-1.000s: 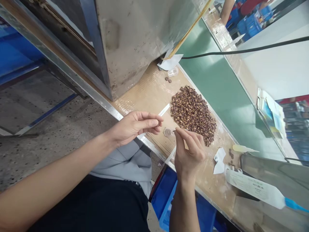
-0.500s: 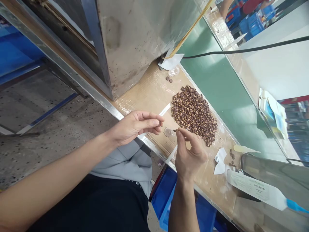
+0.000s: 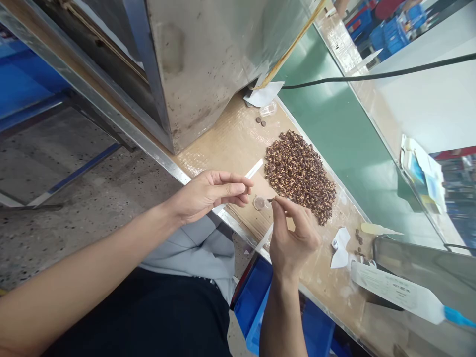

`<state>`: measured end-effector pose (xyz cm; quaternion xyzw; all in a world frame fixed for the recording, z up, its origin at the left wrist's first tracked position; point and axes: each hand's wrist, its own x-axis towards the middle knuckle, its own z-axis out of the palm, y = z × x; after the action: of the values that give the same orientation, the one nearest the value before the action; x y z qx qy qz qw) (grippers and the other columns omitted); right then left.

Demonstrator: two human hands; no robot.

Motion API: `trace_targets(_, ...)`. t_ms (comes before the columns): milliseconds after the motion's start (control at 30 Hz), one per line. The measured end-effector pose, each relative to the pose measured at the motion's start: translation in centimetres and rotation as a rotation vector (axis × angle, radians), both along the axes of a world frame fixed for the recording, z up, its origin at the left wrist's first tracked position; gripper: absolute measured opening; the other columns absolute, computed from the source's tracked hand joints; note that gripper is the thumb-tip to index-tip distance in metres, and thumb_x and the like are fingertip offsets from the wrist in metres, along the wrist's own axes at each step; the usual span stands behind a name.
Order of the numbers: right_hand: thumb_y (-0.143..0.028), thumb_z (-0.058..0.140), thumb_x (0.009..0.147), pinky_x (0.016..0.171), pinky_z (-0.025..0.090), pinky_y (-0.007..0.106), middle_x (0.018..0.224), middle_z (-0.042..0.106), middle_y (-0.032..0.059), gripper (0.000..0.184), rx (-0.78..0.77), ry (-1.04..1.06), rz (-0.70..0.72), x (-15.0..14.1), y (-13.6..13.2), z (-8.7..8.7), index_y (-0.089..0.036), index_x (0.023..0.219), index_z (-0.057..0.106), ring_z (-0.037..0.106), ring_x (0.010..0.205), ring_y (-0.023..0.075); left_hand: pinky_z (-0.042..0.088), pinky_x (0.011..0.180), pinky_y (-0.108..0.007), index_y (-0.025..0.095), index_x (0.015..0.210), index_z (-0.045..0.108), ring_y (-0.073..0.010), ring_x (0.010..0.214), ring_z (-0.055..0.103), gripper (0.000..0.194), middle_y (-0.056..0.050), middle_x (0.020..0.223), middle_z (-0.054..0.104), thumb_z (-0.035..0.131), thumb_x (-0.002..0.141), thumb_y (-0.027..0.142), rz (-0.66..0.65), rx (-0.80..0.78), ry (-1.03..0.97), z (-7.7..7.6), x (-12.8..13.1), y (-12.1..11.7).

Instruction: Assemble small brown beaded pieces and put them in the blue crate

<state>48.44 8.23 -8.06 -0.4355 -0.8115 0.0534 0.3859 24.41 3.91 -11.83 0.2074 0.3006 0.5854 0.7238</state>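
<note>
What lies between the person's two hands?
In the head view, a small round clear disc sits between the left hand and the right hand.

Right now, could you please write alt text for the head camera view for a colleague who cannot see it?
The right hand pinches a tiny dark piece above a clear disc, beside a heap of brown-and-gold granules; the left hand holds a thin white strip.

Surface: cardboard-topped workbench with a steel edge
Landmark: heap of small brown parts
Just beside heap: clear round disc
Beyond heap's upper end: clear plastic piece, two brown parts
Past heap's lower end: white paper scrap
</note>
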Motion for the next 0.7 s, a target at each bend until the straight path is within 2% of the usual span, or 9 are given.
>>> trace_targets(200, -0.02, 0.083, 0.116, 0.089, 0.063, 0.039, 0.107, 0.091, 0.0039, 0.008, 0.003, -0.006, -0.005, 0.15, -0.07, 0.1, -0.024, 0.117, 0.09, 0.081, 0.094, 0.0233, 0.073, 0.099, -0.031, 0.018, 0.119, 0.097, -0.0195, 0.096, 0.088, 0.029, -0.012, 0.107, 0.093, 0.106, 0.096, 0.035, 0.004, -0.002, -0.01, -0.12, 0.0, 0.01)
trace_targets(400, -0.017, 0.082, 0.117, 0.092, 0.064, 0.04, 0.108, 0.092, 0.0043, 0.009, 0.09, -0.053, 0.047, 0.3, 0.4, -0.06, -0.024, 0.116, 0.088, 0.082, 0.095, 0.0234, 0.073, 0.096, -0.026, 0.018, 0.114, 0.098, -0.0172, 0.094, 0.089, 0.029, -0.01, 0.104, 0.093, 0.109, 0.093, 0.036, 0.022, 0.002, -0.024, -0.13, 0.08, -0.02)
trace_targets(600, -0.024, 0.076, 0.122, 0.093, 0.064, 0.044, 0.11, 0.093, 0.004, 0.013, 0.127, -0.151, 0.027, 0.5, 0.35, -0.14, -0.027, 0.118, 0.088, 0.083, 0.096, 0.0249, 0.072, 0.095, -0.025, 0.018, 0.114, 0.098, -0.0172, 0.094, 0.089, 0.028, -0.011, 0.104, 0.093, 0.108, 0.094, 0.035, 0.015, -0.001, -0.029, -0.05, 0.18, 0.01)
trace_targets(700, -0.02, 0.078, 0.121, 0.092, 0.065, 0.043, 0.11, 0.093, 0.0034, 0.012, 0.147, -0.175, 0.033, 0.54, 0.22, -0.04, -0.027, 0.118, 0.088, 0.081, 0.095, 0.0238, 0.072, 0.095, -0.026, 0.018, 0.114, 0.098, -0.0175, 0.094, 0.089, 0.027, -0.011, 0.105, 0.093, 0.107, 0.094, 0.034, 0.016, 0.0, -0.028, 0.0, 0.18, 0.02)
